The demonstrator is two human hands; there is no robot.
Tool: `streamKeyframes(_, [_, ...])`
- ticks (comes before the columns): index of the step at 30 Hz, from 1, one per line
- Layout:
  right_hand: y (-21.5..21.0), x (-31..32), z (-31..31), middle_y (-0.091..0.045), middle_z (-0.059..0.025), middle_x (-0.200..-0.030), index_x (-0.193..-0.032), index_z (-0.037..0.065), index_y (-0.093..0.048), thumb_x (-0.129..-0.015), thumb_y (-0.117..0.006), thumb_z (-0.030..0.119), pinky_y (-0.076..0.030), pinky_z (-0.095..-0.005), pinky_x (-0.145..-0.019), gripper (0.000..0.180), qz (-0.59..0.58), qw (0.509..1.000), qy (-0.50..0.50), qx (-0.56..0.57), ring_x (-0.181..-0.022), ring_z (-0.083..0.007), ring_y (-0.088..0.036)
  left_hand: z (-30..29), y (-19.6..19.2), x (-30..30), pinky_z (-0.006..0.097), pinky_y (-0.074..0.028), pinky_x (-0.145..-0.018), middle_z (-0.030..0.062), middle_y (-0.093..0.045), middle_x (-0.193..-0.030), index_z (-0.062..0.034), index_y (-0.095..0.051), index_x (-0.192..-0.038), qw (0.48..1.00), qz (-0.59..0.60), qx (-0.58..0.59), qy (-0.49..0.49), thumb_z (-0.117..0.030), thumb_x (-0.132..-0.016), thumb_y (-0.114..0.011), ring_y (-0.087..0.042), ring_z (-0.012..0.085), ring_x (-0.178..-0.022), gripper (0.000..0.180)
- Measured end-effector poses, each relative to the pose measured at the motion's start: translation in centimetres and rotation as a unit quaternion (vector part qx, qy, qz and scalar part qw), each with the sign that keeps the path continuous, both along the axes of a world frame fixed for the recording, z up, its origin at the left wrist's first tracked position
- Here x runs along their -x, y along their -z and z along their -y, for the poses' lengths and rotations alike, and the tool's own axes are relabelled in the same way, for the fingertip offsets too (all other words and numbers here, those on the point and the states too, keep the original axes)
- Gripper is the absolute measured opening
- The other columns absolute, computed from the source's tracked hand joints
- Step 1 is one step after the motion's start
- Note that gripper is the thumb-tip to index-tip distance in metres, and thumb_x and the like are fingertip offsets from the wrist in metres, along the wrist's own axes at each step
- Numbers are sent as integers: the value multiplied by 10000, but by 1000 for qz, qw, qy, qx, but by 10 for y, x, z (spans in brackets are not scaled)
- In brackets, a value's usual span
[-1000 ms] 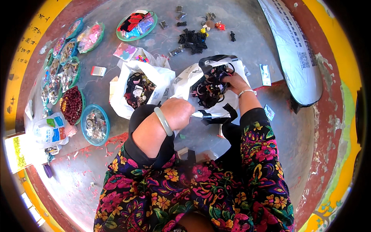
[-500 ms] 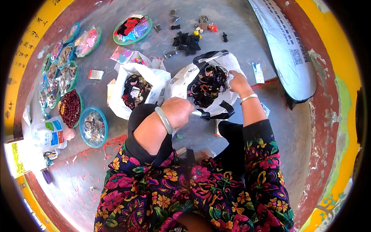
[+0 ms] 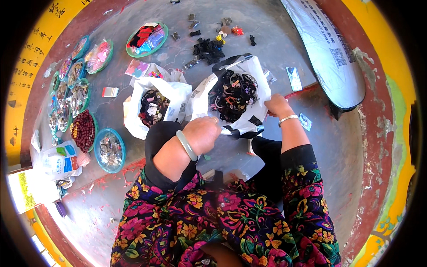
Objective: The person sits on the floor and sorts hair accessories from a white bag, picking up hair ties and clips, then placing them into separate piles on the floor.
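The person crouches over a grey concrete floor (image 3: 338,147) and holds a white plastic bag (image 3: 255,73) open between both hands. The left hand (image 3: 202,133) is curled shut on the bag's near rim, knuckles up, a pale green bangle (image 3: 187,146) on the wrist. The right hand (image 3: 278,106) pinches the right rim, fingers closed on the plastic, a thin silver bracelet (image 3: 288,118) behind it. Pulled apart this way, the rim stays wide and the contents lie exposed: a tangle of mostly dark hair ties (image 3: 232,94) with some coloured ones. The bag rests on the floor directly ahead of the knees, its black handles showing at the far and near edges. Just to its left a second white bag (image 3: 175,95) stands open, unsupported, with mixed small items inside. Toward the floor's left edge, a row of shallow round dishes (image 3: 109,150) keeps sorted goods apart. A loose black pile (image 3: 208,49) lies beyond the bags, and a large white sack (image 3: 331,53) lies at the far right.
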State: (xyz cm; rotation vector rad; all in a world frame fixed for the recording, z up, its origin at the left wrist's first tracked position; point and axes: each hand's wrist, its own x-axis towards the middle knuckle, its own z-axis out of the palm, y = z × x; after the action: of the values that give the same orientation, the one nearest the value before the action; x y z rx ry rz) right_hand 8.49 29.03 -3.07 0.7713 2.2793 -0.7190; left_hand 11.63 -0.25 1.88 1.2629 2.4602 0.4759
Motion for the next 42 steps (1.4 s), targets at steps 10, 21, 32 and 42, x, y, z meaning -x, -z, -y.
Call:
streamKeyframes(10, [-30, -11, 14, -596, -261, -899, -828, -20, -631, -813, -459, 282, -433, -457, -815, 348, -247, 964, -65, -77, -903, -413, -553, -9, -16, -19, 402, -474, -701, 135, -570, -789, -11, -601, -722, 995, 13, 54, 86, -43, -648, -550, -575, 313, -792, 96])
streamKeyframes(21, [-43, -3, 21, -623, -211, -942, -852, 10, -647, -827, -499, 249, -477, -417, -793, 283, -203, 940, -215, -173, -905, -355, -597, -93, -4, 50, 413, -424, -908, 202, -466, -1207, -33, -550, -1126, 997, -28, 73, -27, -35, -721, -528, -424, 349, -1177, 406])
streamKeyframes(32, [-52, 4, 27, -622, -218, -863, -818, -9, -644, -810, -516, 254, -470, -444, -774, 293, -213, 943, -208, -151, -855, -376, -594, -106, 91, 85, 395, -412, -949, 210, -421, -1294, -154, -568, -1187, 977, -6, 212, 28, -82, -787, -525, -497, 368, -1119, 409])
streamKeyframes(42, [-57, 7, 34, -617, -216, -860, -801, -14, -636, -816, -518, 252, -466, -444, -768, 291, -231, 935, -224, -148, -846, -373, -592, -46, 80, 134, 410, -470, -769, 171, -634, -872, -68, -651, -896, 986, 56, 118, -103, -32, -674, -574, -594, 352, -865, 238])
